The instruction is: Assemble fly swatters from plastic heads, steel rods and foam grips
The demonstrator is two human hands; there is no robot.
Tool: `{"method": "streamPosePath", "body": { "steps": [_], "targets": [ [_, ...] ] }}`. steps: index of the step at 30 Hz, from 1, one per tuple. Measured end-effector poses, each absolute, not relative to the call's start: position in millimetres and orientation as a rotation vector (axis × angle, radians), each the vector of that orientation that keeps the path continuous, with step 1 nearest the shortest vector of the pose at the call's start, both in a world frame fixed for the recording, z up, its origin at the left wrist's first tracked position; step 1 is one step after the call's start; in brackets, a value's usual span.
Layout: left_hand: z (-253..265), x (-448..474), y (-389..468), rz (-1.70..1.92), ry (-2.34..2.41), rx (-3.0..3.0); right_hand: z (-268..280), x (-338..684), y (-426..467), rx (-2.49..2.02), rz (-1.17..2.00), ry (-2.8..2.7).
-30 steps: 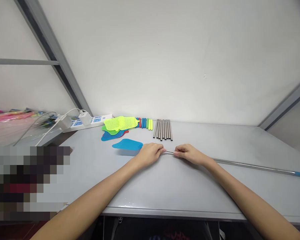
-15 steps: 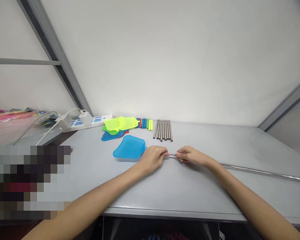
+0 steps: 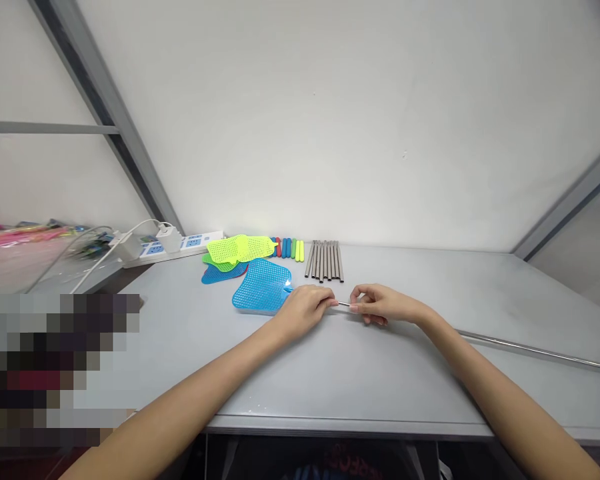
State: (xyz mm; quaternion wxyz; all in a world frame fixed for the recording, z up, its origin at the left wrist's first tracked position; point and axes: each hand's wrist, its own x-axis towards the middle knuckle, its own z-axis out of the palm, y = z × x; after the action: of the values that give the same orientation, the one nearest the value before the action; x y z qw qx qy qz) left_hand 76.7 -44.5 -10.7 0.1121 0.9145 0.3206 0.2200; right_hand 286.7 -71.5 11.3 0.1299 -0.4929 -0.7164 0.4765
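A blue fly swatter (image 3: 263, 283) lies in front of me, its mesh head tilted slightly off the grey table. My left hand (image 3: 307, 308) is closed round the thin metal rod just right of that head, hiding the neck. A short bit of bare rod shows between the two hands. My right hand (image 3: 375, 305) pinches it between thumb and forefinger, its other fingers loosely curled. Beyond my right forearm, a metal rod (image 3: 535, 349) runs on to the right edge of view; the forearm covers the stretch between.
Farther back lie yellow mesh swatter heads (image 3: 240, 249) over green and blue ones, coloured grips (image 3: 289, 248) and a row of metal tubes (image 3: 325, 261). A power strip (image 3: 195, 243) with plugged-in chargers stands at left. Plastic-wrapped items (image 3: 25, 240) and a blurred-out patch are farther left.
The swatter head has turned and shifted slightly up and right. My right hand's fingers have loosened and spread a little. The rod's blue far end has left the view at right.
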Motion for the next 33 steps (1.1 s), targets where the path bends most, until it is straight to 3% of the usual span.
{"method": "streamPosePath", "body": {
  "steps": [15,19,26,33],
  "targets": [
    [-8,69,-38,0.728,1.08,2.602,10,288,-71,-1.487,0.908,-2.177],
    [-14,73,-45,0.787,1.107,2.586,6,287,-71,-1.464,0.995,-2.159],
    [-23,79,-52,0.756,1.061,2.556,4,292,-70,-1.465,1.453,-2.083],
    [-9,78,-48,0.658,1.033,2.506,9,295,-68,-1.559,1.324,-2.095]
  ]
}}
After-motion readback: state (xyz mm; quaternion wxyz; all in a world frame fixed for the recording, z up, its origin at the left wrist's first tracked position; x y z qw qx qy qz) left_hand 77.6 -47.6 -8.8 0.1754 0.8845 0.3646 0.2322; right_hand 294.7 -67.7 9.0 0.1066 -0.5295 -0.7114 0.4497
